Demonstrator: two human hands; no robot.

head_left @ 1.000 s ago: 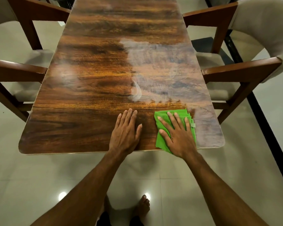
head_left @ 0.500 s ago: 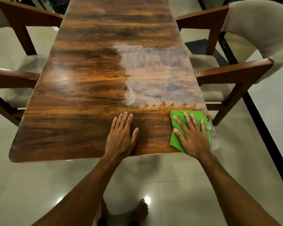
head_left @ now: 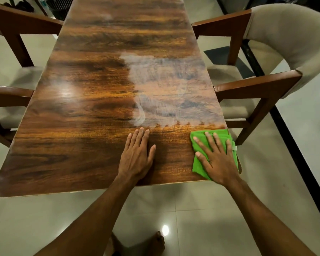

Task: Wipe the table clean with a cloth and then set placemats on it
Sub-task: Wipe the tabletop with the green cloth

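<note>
right hand [head_left: 217, 159] presses cloth [head_left: 198, 163] at table [head_left: 81, 135] corner.

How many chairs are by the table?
2. The left chair is left of the table, the right chair opposite. More may be out of view.

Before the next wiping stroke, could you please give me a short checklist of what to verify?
1. Flat right hand on the green cloth: ok.
2. Flat left hand apart from the cloth: ok.
3. Cloth inside the table edge: cannot tell; it lies right at the near right corner.
4. The hazy smear wiped off: not ok; it covers the right half beyond the hands.
5. The placemats within reach: cannot tell; none in view.
</note>
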